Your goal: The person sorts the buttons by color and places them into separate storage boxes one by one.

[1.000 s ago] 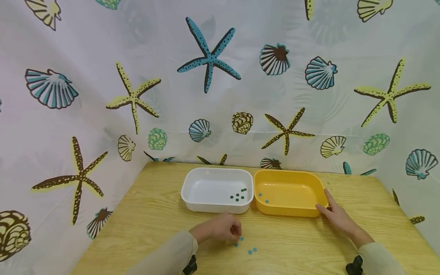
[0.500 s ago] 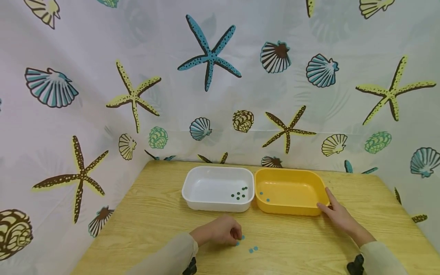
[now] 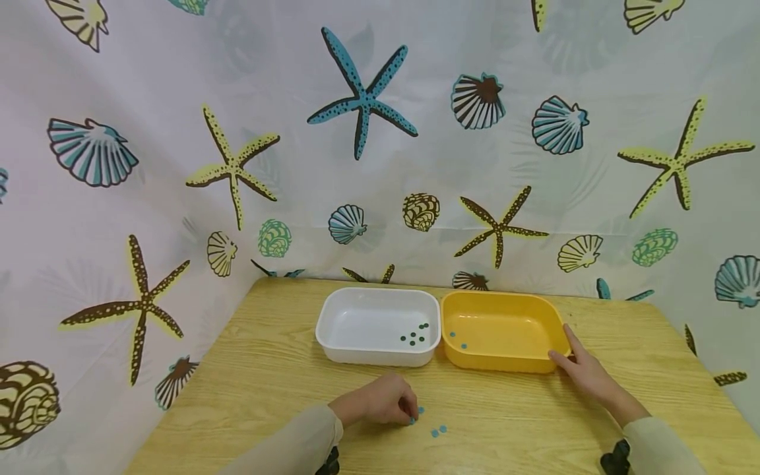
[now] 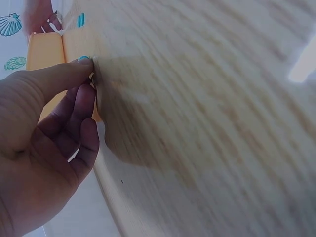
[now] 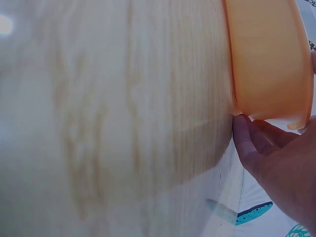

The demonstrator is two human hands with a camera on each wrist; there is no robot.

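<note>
On the wooden table my left hand (image 3: 388, 400) is lowered, its fingers curled and thumb and index fingertip together at a small blue disc (image 3: 412, 420). In the left wrist view a bit of blue shows behind the thumb (image 4: 59, 79); the fingertips hide most of what lies between them. Another blue disc (image 3: 421, 410) lies just beyond, and two more discs (image 3: 439, 431) lie to the right. My right hand (image 3: 590, 377) grips the near right corner of the yellow basin (image 3: 505, 363), thumb on the near side. Two blue discs (image 3: 458, 340) lie inside this basin.
A white basin (image 3: 374, 357) stands against the yellow one's left side, with several dark green discs (image 3: 413, 335) toward its right end. A curtain (image 3: 279, 86) printed with shells and starfish hangs behind the table (image 3: 267, 369) and along both sides.
The view shifts slightly. My left hand stays at the same blue disc, its fingertips barely moving. My right hand keeps its hold on the yellow basin.
</note>
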